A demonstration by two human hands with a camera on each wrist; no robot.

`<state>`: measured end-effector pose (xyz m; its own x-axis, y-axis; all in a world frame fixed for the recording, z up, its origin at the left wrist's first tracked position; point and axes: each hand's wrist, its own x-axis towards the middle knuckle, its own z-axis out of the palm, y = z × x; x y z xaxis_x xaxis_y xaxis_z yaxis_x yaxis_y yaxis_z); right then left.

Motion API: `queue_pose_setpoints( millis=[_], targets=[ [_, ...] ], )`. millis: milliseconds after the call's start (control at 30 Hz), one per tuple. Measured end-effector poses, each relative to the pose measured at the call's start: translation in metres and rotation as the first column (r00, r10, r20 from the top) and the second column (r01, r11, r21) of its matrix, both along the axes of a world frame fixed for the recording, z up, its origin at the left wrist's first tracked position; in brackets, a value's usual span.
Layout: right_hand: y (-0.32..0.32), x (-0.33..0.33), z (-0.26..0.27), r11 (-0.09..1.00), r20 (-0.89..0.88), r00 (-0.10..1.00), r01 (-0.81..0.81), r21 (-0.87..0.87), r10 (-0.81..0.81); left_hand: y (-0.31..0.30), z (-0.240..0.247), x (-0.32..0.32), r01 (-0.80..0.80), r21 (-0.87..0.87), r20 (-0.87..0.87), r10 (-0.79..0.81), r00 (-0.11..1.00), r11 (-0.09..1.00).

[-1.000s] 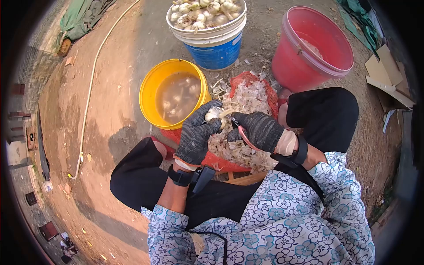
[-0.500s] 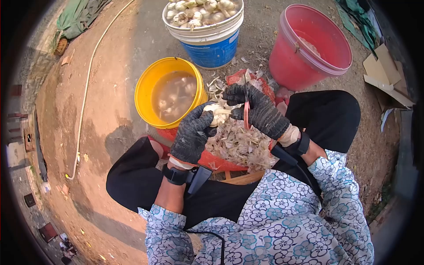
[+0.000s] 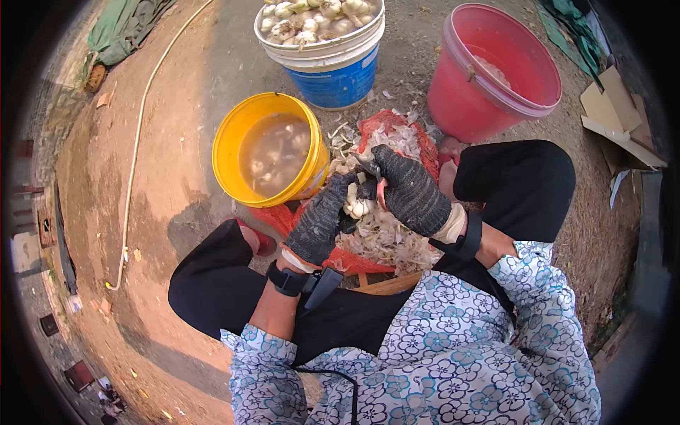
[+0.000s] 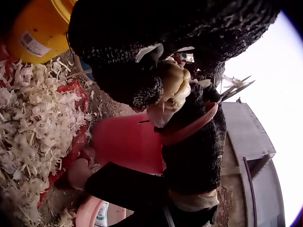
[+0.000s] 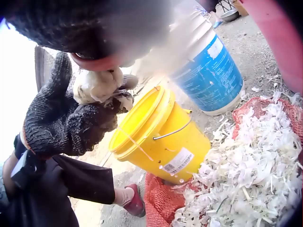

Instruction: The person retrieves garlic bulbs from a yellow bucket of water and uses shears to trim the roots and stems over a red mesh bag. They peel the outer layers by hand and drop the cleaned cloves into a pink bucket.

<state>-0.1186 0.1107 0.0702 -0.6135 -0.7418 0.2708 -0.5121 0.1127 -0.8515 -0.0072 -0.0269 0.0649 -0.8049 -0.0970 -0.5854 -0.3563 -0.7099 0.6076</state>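
Note:
In a dark knitted glove, my left hand [image 3: 316, 227] holds a whitish garlic bulb [image 3: 358, 207], its fingers curled round it. The left wrist view shows the bulb's cloves [image 4: 176, 87] bare of much of their skin. My right hand [image 3: 416, 197], gloved alike, grips scissors with a pink handle [image 4: 195, 126]; their blades [image 4: 237, 89] stick out past the fingers. Its fingers are close against the bulb, partly hiding it in the head view. Below both hands spreads a heap of garlic peels [image 3: 397, 244] on a red mesh sack [image 3: 426, 150].
Left of the hands stands a yellow bucket [image 5: 187, 142] with garlic in cloudy water. A blue and white bucket [image 3: 333, 83] full of garlic bulbs is behind it. A pink bucket [image 3: 460, 106] stands at back right, cardboard [image 3: 623, 117] beyond it. A pale hose [image 3: 139, 152] crosses the ground.
A second ago the scissor blades were at the bulb's stem; then they pointed up while the right fingers touched the stem. Now the right hand is in over the bulb, the left still holding it.

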Motion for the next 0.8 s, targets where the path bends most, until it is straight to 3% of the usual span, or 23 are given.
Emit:
queue_pose_setpoints(
  millis=[33,67,100,167,233,300,333,367,433,500,533,567,633,667,700,733,767,800],
  targets=[
    [0.0,0.0,0.001,0.998,-0.004,0.998,0.066,0.011,-0.066,0.002,0.007,-0.001,0.054,-0.179,-0.082,-0.069,0.994,0.982],
    [-0.002,-0.004,-0.003,0.999,0.022,0.999,0.026,-0.023,-0.025,0.004,0.01,-0.002,0.09,-0.355,-0.15,-0.152,0.977,0.931],
    [-0.002,-0.005,-0.004,0.999,0.019,0.999,0.032,-0.023,-0.032,0.006,0.007,-0.003,0.095,-0.355,-0.153,-0.158,0.976,0.93],
    [-0.001,-0.004,-0.006,0.994,0.043,0.997,0.055,0.096,-0.06,0.012,0.006,-0.006,0.096,-0.6,-0.137,-0.221,0.966,0.794],
    [-0.002,-0.002,-0.029,0.996,0.026,0.997,0.068,0.056,-0.07,0.015,0.007,-0.004,0.056,-0.533,-0.157,-0.164,0.974,0.844],
    [-0.006,-0.006,-0.05,0.994,0.274,0.96,0.076,-0.08,-0.052,0.015,0.007,-0.002,0.021,-0.543,-0.175,-0.138,0.975,0.839],
    [-0.006,-0.009,-0.049,0.994,0.275,0.96,0.072,-0.078,-0.048,0.013,0.008,-0.003,0.018,-0.541,-0.175,-0.133,0.976,0.841],
    [-0.005,-0.011,-0.047,0.975,0.458,0.885,0.026,-0.22,0.08,0.011,0.009,-0.004,0.007,-0.607,-0.21,-0.169,0.963,0.794],
    [0.001,-0.016,-0.045,0.868,0.698,0.61,0.035,-0.496,0.374,0.011,0.011,-0.005,-0.009,-0.666,-0.238,-0.202,0.95,0.746],
    [0.006,-0.026,-0.043,0.694,0.712,0.245,0.171,-0.7,0.658,0.011,0.013,-0.008,-0.06,-0.507,-0.311,-0.117,0.943,0.86],
    [0.008,-0.034,-0.044,0.619,0.636,0.094,0.156,-0.77,0.766,0.009,0.011,-0.01,-0.059,-0.536,-0.321,-0.138,0.937,0.842],
    [0.012,-0.04,-0.045,0.618,0.635,0.098,0.157,-0.77,0.766,0.007,0.011,-0.011,-0.057,-0.536,-0.322,-0.142,0.936,0.842],
    [0.019,-0.048,-0.046,0.739,0.498,0.673,-0.11,-0.665,0.547,0.003,0.013,-0.011,-0.036,-0.367,-0.379,-0.114,0.918,0.93],
    [0.022,-0.05,-0.045,0.813,0.292,0.869,-0.189,-0.551,0.4,0.001,0.013,-0.009,-0.035,-0.369,-0.379,-0.116,0.918,0.929],
    [0.025,-0.052,-0.045,0.885,0.029,0.968,-0.216,-0.413,0.25,0.0,0.013,-0.007,-0.024,-0.267,-0.415,-0.093,0.905,0.963],
    [0.028,-0.054,-0.044,0.945,-0.26,0.959,-0.188,-0.269,0.117,-0.001,0.014,-0.006,-0.011,-0.163,-0.448,-0.064,0.892,0.987],
    [0.031,-0.056,-0.042,0.984,-0.54,0.842,-0.11,-0.137,0.019,-0.002,0.015,-0.005,-0.01,-0.164,-0.448,-0.065,0.892,0.986],
    [0.036,-0.059,-0.04,0.984,-0.54,0.841,-0.111,-0.138,0.019,-0.004,0.017,-0.005,-0.038,-0.091,-0.446,-0.006,0.895,0.995]
  ],
)
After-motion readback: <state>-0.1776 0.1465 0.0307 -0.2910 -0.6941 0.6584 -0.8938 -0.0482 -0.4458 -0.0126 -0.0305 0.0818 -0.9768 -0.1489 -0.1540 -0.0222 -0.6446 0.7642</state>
